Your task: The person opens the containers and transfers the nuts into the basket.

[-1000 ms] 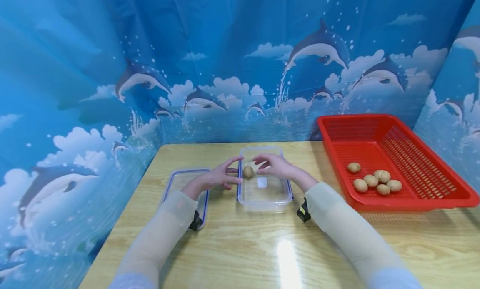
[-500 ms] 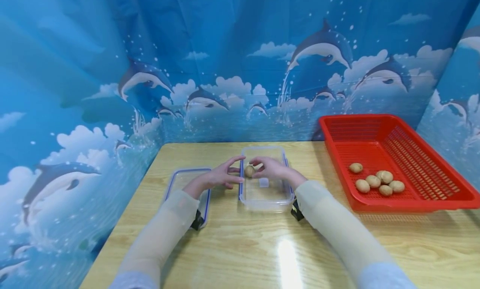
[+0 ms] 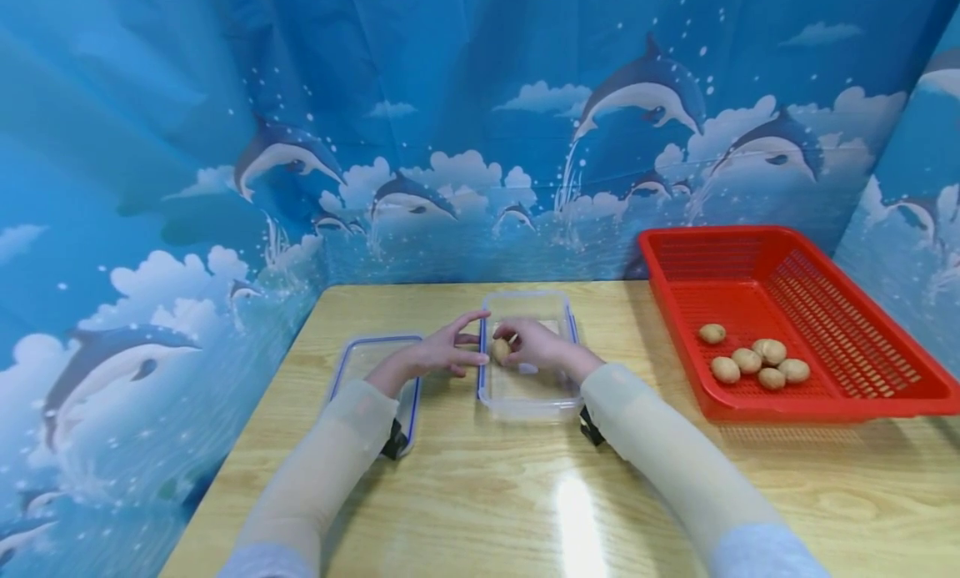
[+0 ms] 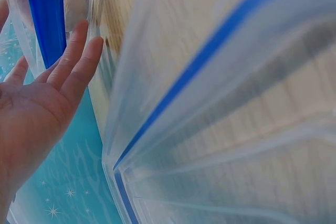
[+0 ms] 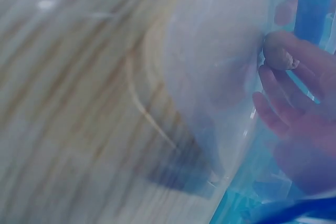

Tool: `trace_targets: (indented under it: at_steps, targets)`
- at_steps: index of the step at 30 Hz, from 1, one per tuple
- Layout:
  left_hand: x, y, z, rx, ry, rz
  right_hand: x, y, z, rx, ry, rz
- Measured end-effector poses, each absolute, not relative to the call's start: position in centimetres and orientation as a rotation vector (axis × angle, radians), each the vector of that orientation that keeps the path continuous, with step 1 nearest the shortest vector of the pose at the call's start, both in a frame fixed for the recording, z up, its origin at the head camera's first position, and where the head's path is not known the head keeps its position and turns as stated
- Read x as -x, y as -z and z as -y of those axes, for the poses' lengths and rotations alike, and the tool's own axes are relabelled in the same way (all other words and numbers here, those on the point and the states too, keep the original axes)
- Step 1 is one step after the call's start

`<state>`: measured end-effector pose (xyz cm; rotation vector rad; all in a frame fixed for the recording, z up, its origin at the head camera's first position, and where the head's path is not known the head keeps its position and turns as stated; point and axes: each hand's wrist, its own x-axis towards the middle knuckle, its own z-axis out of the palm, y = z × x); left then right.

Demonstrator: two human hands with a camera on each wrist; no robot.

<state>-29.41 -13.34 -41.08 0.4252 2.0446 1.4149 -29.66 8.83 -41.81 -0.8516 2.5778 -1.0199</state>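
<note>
In the head view, a small potato [image 3: 500, 350] is inside a clear plastic container [image 3: 525, 406], near its left wall. My right hand [image 3: 538, 344] reaches in and pinches that potato between thumb and fingers; the right wrist view also shows the potato [image 5: 277, 52] against the fingertips. My left hand [image 3: 442, 351] is beside the container's blue-edged left side, fingers spread and relaxed. In the left wrist view the left hand's fingertips [image 4: 79, 40] are by the blue strip [image 4: 48, 22]. Whether they press on it cannot be told.
Under my left forearm lies a clear piece with a blue rim [image 3: 372, 341], a lid or a shallow box. At the right stands a red perforated basket [image 3: 727, 404] with several potatoes [image 3: 768, 353]. A dolphin-print curtain [image 3: 450, 128] hangs behind the wooden table [image 3: 480, 495].
My right hand has moved left and down into the container and its fingers have come together on the potato. The left hand has stayed by the container's left side.
</note>
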Motion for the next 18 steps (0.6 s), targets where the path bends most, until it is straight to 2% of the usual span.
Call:
trace_targets:
  at_steps: [18]
  targets:
    - [29.27,40.97,13.23,-0.419,-1.406,-2.062,29.71,41.58,-8.93,0.780,0.979,-2.586]
